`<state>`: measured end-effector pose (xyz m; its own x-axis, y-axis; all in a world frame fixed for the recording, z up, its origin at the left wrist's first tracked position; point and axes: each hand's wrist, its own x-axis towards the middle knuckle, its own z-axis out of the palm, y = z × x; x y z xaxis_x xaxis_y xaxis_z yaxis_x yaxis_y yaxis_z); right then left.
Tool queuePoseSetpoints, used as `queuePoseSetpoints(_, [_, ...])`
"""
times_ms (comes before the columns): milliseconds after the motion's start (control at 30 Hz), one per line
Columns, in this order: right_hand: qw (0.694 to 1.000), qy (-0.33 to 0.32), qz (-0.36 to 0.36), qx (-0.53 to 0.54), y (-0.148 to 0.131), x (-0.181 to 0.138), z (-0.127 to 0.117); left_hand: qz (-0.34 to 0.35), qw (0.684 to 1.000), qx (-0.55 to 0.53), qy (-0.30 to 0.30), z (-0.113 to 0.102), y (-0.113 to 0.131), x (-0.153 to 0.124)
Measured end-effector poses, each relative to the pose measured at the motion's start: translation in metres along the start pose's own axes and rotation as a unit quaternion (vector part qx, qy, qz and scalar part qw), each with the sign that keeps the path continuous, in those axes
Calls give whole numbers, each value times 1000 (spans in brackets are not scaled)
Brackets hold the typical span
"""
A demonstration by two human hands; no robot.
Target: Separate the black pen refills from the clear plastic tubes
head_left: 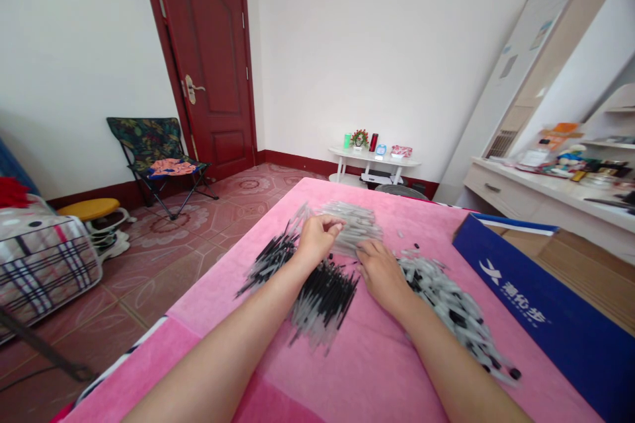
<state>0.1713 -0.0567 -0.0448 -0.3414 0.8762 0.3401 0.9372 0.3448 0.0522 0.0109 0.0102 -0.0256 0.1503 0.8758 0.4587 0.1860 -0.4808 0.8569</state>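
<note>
My left hand (pixel 320 238) is closed in a pinch above the near left edge of a pile of clear pen barrels (pixel 353 219). Whatever its fingertips hold, if anything, is too small to make out. At the pile's near right edge is my right hand (pixel 381 269), its fingers bent and pressed together; their tips are partly hidden. Slim black-and-clear sticks resembling pen refills (pixel 327 294) lie under and beside my left forearm. A second bunch of them (pixel 270 256) is further left. To the right of my right hand spreads a heap of whitish and black pen caps (pixel 454 307).
A pink cloth (pixel 377 377) covers the table. On its right side stands an open blue cardboard box (pixel 540 304). Small loose black pieces (pixel 417 246) lie near the caps. Beyond are a folding chair (pixel 149 139), a low white table (pixel 372 157) and a drawer cabinet (pixel 496 188).
</note>
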Motion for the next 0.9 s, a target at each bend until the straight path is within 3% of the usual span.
queuePoseSetpoints(333, [998, -24, 66, -10, -2, -2, -5, -10, 999, 28, -32, 1, 3, -4])
queuePoseSetpoints(700, [992, -4, 120, -30, 6, -6, -9, -9, 995, 73, -66, 6, 2, -8])
queuePoseSetpoints(900, [994, 42, 97, 10, 3, -5, -27, 86, 979, 143, -113, 7, 12, -17])
